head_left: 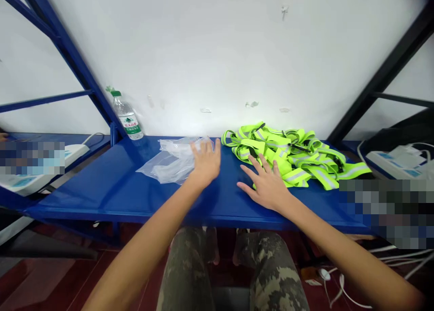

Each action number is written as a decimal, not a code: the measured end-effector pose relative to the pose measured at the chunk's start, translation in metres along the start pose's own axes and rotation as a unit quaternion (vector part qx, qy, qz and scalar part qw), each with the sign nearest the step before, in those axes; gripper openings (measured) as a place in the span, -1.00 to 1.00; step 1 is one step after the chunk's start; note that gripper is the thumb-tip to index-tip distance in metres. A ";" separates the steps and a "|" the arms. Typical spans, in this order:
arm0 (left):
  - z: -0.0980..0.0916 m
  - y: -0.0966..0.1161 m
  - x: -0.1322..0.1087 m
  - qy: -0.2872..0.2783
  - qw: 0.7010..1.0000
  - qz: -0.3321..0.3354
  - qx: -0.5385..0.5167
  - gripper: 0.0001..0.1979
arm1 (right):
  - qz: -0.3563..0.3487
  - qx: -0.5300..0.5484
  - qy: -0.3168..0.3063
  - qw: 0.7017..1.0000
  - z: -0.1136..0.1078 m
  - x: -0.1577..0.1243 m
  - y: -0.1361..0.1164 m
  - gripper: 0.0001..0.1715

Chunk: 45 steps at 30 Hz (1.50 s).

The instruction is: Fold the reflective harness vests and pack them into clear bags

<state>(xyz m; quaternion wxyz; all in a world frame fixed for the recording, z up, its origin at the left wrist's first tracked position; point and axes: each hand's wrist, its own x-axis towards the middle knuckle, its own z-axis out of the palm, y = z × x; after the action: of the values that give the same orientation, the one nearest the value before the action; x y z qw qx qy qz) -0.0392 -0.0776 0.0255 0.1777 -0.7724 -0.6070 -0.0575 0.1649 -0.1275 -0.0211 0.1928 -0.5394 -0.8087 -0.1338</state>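
Left hand [207,161], right hand [269,186]: both spread. Tugging could knot neon-yellow reflective fabric straps [284,166] (tangled, looped), right of translucent plastic bags [171,161].

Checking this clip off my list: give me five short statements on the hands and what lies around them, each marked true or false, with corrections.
1. The left hand is open at the right end of the clear plastic. True.
2. The right hand is closed around the bottle. False: it is open, fingers spread, by the front edge of the yellow-green straps.
3. The straps lie heaped on the blue table, to the right of the clear plastic. True.
4. The bottle has a red cap. False: its cap is green.
5. The bottle is to the right of the straps. False: it is to their left, beyond the clear plastic.
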 end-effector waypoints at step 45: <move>0.055 0.051 0.052 0.030 0.972 0.038 -0.231 -0.60 | 0.335 -0.094 0.073 0.935 -0.009 0.027 0.124 -0.50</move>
<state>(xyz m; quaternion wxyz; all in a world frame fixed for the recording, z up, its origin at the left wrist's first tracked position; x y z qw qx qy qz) 0.0156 -0.0204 -0.0204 0.0149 -0.8129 -0.5419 -0.2128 0.2718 -0.0615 0.0004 0.2334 -0.7831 -0.5490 -0.1756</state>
